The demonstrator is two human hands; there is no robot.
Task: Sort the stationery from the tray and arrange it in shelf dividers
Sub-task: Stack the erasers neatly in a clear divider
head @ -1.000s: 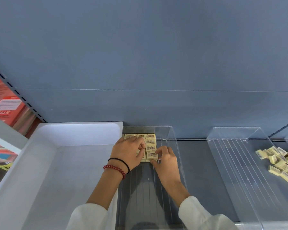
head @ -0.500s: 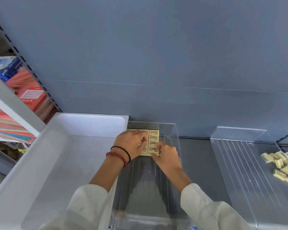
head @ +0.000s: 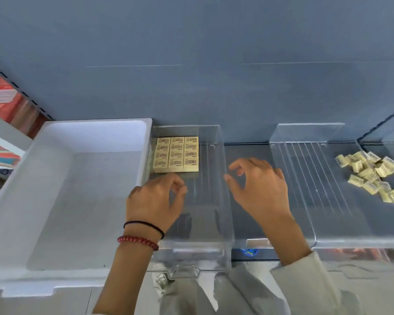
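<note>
We find the erasers (head: 176, 154) gridded tight in the divider's (head: 212, 135) far corner, just beyond the left hand's (head: 155, 201) fingers (head: 175, 184), presumably to save room; it and the right hand (head: 259, 189) hover loosely curled, empty.

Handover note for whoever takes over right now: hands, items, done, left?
Left hand: empty, fingers loosely curled, over the left clear divider.
Right hand: empty, relaxed, over the gap between dividers.
Done: eraser block, three by four, packed flat in that divider's back left corner.
Left: loose erasers lie heaped in the right clear divider, unarranged.
White tray: no stationery visible in it.
</note>
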